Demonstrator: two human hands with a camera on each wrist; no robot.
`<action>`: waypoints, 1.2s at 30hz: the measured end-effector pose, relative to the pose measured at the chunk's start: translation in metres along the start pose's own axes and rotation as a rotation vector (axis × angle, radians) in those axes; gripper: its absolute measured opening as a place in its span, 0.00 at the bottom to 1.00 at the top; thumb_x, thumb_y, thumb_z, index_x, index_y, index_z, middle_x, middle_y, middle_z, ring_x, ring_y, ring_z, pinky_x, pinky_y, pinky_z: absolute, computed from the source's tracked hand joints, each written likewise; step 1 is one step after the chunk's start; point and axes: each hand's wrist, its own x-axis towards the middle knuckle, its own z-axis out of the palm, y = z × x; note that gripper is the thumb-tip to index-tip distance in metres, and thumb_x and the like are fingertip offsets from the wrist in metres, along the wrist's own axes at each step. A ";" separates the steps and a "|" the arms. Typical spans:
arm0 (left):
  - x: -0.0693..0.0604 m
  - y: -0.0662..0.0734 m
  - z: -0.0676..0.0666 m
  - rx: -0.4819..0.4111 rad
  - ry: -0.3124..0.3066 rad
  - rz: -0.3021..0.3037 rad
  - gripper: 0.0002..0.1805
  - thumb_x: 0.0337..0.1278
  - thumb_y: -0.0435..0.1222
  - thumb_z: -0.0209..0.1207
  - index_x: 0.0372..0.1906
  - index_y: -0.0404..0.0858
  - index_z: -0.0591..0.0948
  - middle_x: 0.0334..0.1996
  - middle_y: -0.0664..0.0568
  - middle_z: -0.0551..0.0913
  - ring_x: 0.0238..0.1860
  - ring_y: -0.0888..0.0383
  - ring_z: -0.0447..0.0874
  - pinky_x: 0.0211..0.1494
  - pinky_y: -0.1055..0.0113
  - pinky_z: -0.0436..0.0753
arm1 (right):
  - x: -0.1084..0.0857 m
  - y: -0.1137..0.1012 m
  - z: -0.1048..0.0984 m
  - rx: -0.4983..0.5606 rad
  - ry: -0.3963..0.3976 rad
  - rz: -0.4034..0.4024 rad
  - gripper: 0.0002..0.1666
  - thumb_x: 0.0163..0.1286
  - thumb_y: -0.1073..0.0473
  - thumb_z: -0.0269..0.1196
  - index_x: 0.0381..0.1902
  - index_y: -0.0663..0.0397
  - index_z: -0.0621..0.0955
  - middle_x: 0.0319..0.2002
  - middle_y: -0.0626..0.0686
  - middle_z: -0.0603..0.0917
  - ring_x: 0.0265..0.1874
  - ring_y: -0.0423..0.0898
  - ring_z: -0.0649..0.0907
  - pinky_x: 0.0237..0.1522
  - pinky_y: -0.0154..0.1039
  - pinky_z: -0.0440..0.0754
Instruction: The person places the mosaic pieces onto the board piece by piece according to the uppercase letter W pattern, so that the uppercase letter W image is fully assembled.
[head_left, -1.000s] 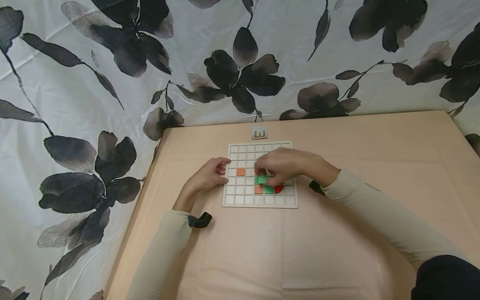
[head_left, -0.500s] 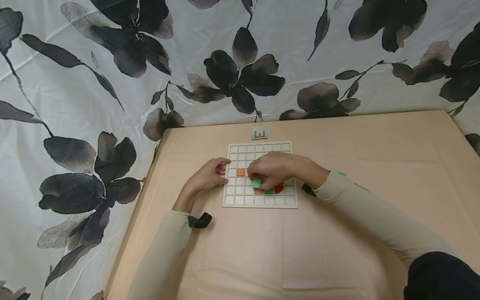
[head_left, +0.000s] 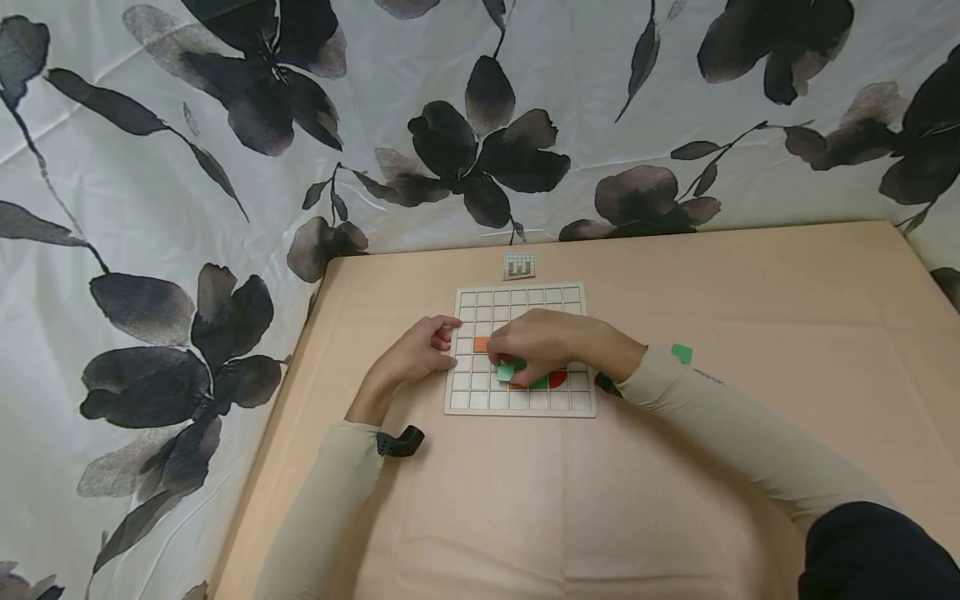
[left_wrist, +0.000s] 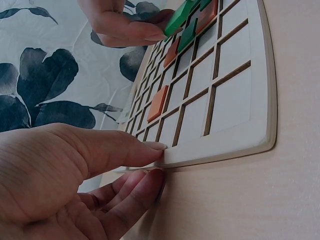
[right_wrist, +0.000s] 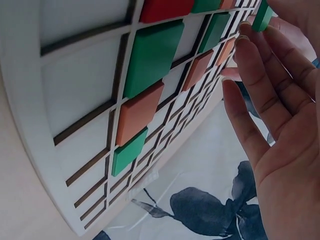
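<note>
While my left grip [head_left: 418,346] holds the left edge of the white gridded board [head_left: 519,412], thumb on the rim and other fingers curled in at the edge, my right grip [head_left: 551,340] is over the middle cells, thumb and fingers clamped together on one green square tile [head_left: 506,372]. Held piece tilted, showing its thickness in both wrist views; cannot tell whether its lower side touches the board. Seated pieces lie around and partly under my right knuckles. Seen from the right wrist, a run of neighbouring cells carries a red tile [right_wrist: 165,7], a green tile [right_wrist: 152,57], a terracotta tile [right_wrist: 140,112] and a further green tile [right_wrist: 128,151]. One orange tile [head_left: 480,344] sits in a cell nearer my left side. Board flat on the pale, wood-coloured counter [head_left: 480,517]. Small printed card [head_left: 519,266] just past its far edge, grid pattern on it, detail too fine to read. Loose green piece [head_left: 682,353] on the counter, well apart to the right of the board, close beyond my right sleeve [head_left: 750,442]. Black wristband [head_left: 400,441] at my left cuff. Background: white cloth [head_left: 360,208] with dark printed flowers.
</note>
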 end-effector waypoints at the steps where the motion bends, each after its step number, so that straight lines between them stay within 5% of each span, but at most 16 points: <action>1: 0.000 0.000 0.000 -0.001 0.000 0.001 0.34 0.55 0.23 0.68 0.68 0.37 0.73 0.46 0.46 0.71 0.48 0.51 0.71 0.47 0.63 0.73 | 0.001 0.000 0.000 -0.003 -0.001 0.000 0.15 0.63 0.47 0.71 0.42 0.44 0.80 0.33 0.44 0.81 0.30 0.38 0.76 0.34 0.35 0.74; 36: 0.002 -0.002 -0.002 0.017 -0.016 0.027 0.34 0.55 0.23 0.68 0.68 0.36 0.72 0.46 0.45 0.71 0.47 0.51 0.71 0.48 0.63 0.73 | 0.014 -0.004 0.009 -0.106 -0.013 -0.041 0.12 0.65 0.50 0.68 0.45 0.43 0.82 0.40 0.41 0.81 0.30 0.39 0.78 0.38 0.38 0.80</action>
